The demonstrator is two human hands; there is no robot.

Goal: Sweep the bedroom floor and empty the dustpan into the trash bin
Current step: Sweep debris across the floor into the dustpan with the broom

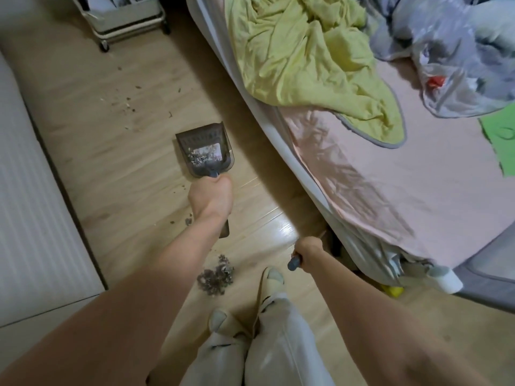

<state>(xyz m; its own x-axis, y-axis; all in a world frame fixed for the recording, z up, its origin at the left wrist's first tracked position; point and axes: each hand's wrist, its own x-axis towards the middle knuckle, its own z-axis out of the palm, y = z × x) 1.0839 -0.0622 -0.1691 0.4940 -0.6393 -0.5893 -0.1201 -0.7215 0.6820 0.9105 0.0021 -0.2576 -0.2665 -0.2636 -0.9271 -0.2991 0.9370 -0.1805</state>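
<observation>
A: Nearest, dust pile (214, 282) lies by the feet. Right hand (308, 250) is wrapped round the brush handle (294, 263); bristles hidden under the bed (390, 174).

B: Farther, left hand (211, 198) grips the dustpan (204, 151), held level, likely to keep its dirt in. Crumbs (126, 103) remain beyond.

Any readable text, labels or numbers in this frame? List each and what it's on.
No text in this frame can be read.
Dustpan: a pale label on its inside, print too blurred to read.
Plastic bag on the bed: a red patch inside, no letters legible.
Green item at the right edge of the bed: a faint dark mark, not legible.
White cart at the top: nothing readable.
</observation>
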